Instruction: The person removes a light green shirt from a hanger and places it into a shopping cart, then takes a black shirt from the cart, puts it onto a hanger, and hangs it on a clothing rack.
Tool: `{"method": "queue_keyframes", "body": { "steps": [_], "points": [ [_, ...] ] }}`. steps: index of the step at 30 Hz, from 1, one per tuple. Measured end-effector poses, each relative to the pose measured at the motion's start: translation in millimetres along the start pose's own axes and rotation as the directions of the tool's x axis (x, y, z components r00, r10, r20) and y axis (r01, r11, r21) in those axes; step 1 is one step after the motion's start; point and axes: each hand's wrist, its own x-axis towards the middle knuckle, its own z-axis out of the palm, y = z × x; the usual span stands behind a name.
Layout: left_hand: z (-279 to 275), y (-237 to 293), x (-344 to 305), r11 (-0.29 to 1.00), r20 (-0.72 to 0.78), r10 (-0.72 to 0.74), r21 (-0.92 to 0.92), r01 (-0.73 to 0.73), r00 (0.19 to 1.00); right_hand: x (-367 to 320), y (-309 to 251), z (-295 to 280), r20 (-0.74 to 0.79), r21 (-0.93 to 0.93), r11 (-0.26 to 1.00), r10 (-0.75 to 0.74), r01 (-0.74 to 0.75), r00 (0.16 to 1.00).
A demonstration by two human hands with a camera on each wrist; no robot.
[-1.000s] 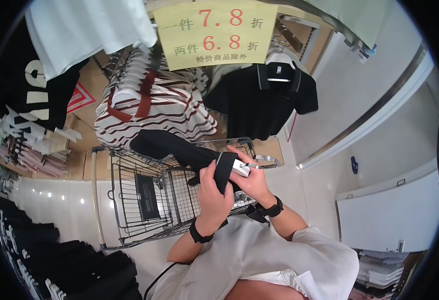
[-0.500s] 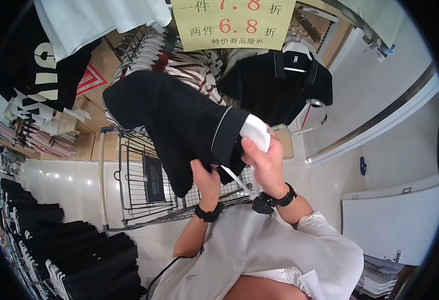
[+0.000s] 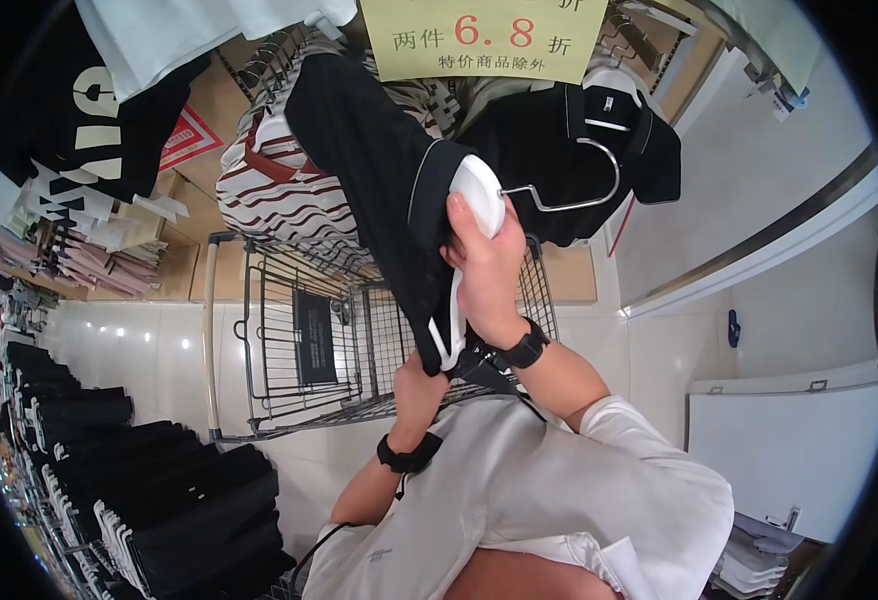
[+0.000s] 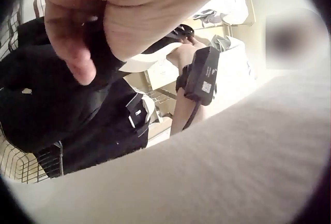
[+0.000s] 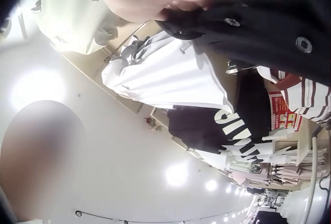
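Note:
A black polo shirt (image 3: 369,170) with a thin pale line along its collar hangs sideways over the shopping cart. Its white clothes hanger (image 3: 477,190) pokes out of the collar, metal hook pointing right, and the hanger's lower arm shows bare near the left hand. My right hand (image 3: 489,275) grips the hanger below the hook, thumb on its white face. Lower down, my left hand (image 3: 419,388) holds the shirt's edge by the hanger's lower end. In the left wrist view the fingers (image 4: 83,71) curl over black cloth; buttons show on the shirt (image 5: 258,32) in the right wrist view.
Below the shirt stands a wire shopping cart (image 3: 259,390). Striped shirts (image 3: 284,195) and another black polo (image 3: 569,210) hang on the rack ahead, under a yellow sign (image 3: 479,50). Dark clothes (image 3: 189,500) hang at the lower left; a white panel (image 3: 789,450) stands at right.
The shirt has risen from over the cart and turned more upright. The right hand now holds the hanger farther up, and the left hand has moved from the collar down to the shirt's lower edge.

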Motion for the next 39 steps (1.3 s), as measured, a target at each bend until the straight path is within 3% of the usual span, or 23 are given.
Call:
{"method": "queue_keyframes", "body": {
  "steps": [2, 4, 7, 10, 11, 14, 15, 19, 21, 24, 26, 27, 28, 29, 32, 33, 34, 36, 37, 38, 39],
  "points": [
    [-12.9, 4.7, -0.4, 0.952, 0.094, -0.290, -0.078, 0.297, 0.952, 6.0, 8.9, -2.0, -0.005, 0.064, 0.998, 0.029, -0.029, 1.000],
    [-14.1, -1.1, -2.6, 0.963, 0.073, -0.263, -0.044, 0.266, 0.962, 9.7, 15.8, -4.4, -0.025, 0.090, 0.995, 0.034, -0.031, 0.999],
    [-7.8, -9.9, -5.2, 0.969, -0.011, -0.088, 0.231, 0.088, 0.996, 11.7, 22.2, -8.2, -0.044, 0.101, 0.992, 0.075, -0.070, 0.996],
    [-2.7, -0.2, -7.3, 0.940, 0.028, -0.193, 0.290, 0.177, 0.981, 14.0, 29.2, -0.8, -0.113, 0.036, 0.999, 0.007, -0.003, 0.994],
    [-1.1, 1.3, -9.2, 0.942, 0.025, -0.165, 0.301, 0.150, 0.986, 15.7, 30.6, -4.6, -0.099, 0.006, 0.999, 0.040, -0.040, 0.994],
    [4.2, -18.9, -4.2, 0.947, 0.043, -0.233, 0.235, 0.217, 0.972, 16.4, 24.6, -10.9, -0.106, -0.002, 0.997, 0.083, -0.083, 0.991],
    [3.9, -23.5, -1.2, 0.981, 0.043, -0.116, 0.159, 0.108, 0.992, 13.2, 24.6, -10.3, -0.128, 0.009, 0.997, 0.076, -0.076, 0.989],
    [9.8, -41.3, 4.1, 0.990, 0.133, -0.134, 0.061, 0.126, 0.982, 13.2, 32.7, -11.0, -0.139, 0.093, 0.993, 0.078, -0.066, 0.987],
    [10.5, -38.3, 3.4, 0.989, 0.079, -0.136, 0.070, 0.131, 0.988, 17.4, 33.9, -10.3, -0.158, 0.106, 0.992, 0.081, -0.065, 0.984],
    [1.2, -25.3, 2.6, 0.985, 0.040, -0.169, -0.026, 0.170, 0.985, 24.0, 37.5, -17.1, -0.149, 0.087, 0.996, 0.011, 0.002, 0.989],
    [-9.5, -20.0, 4.4, 0.994, 0.034, -0.099, 0.039, 0.098, 0.995, 23.5, 41.3, -24.3, -0.175, -0.045, 0.998, -0.042, 0.034, 0.984],
    [-22.5, -2.4, 2.3, 0.916, 0.096, -0.323, -0.218, 0.337, 0.941, 24.2, 46.2, -29.5, -0.179, -0.045, 0.998, -0.052, 0.044, 0.982],
    [-36.2, 17.1, 0.9, 0.718, 0.216, -0.506, -0.431, 0.547, 0.835, 23.3, 53.3, -35.8, -0.154, -0.118, 0.985, -0.146, 0.129, 0.977],
    [-41.8, 32.0, 2.9, 0.677, 0.155, -0.533, -0.512, 0.529, 0.832, 22.7, 55.4, -39.1, -0.121, -0.189, 0.958, -0.243, 0.218, 0.962],
    [-72.4, 43.1, 20.2, 0.470, 0.185, -0.506, -0.760, 0.449, 0.843, 3.2, 36.5, -45.6, 0.019, -0.233, 0.964, -0.127, 0.128, 0.992],
    [-77.7, 31.1, 25.3, 0.382, 0.259, -0.472, -0.802, 0.460, 0.843, -1.1, 30.9, -46.3, 0.079, -0.250, 0.961, -0.099, 0.116, 0.992],
    [-79.5, 19.5, 29.9, 0.382, 0.268, -0.464, -0.800, 0.464, 0.844, -4.5, 18.6, -46.4, 0.150, -0.362, 0.929, -0.026, 0.079, 0.988],
    [-82.8, 13.2, 40.2, 0.129, 0.460, -0.333, -0.842, 0.523, 0.823, -0.3, -1.9, -46.1, 0.411, -0.455, 0.846, -0.077, 0.277, 0.908],
    [-84.2, 22.0, 41.3, 0.239, 0.445, -0.259, -0.831, 0.503, 0.858, 2.4, -10.8, -46.2, 0.472, -0.478, 0.827, -0.042, 0.296, 0.880],
    [-85.5, 30.5, 41.8, 0.241, 0.454, -0.253, -0.826, 0.510, 0.855, 4.3, -27.8, -41.0, 0.558, -0.509, 0.760, -0.066, 0.404, 0.828],
    [-85.8, 37.0, 44.0, 0.612, 0.477, -0.142, -0.646, 0.456, 0.867, 6.7, -46.3, -36.6, 0.588, -0.582, 0.708, 0.026, 0.400, 0.809]
  ]
}}
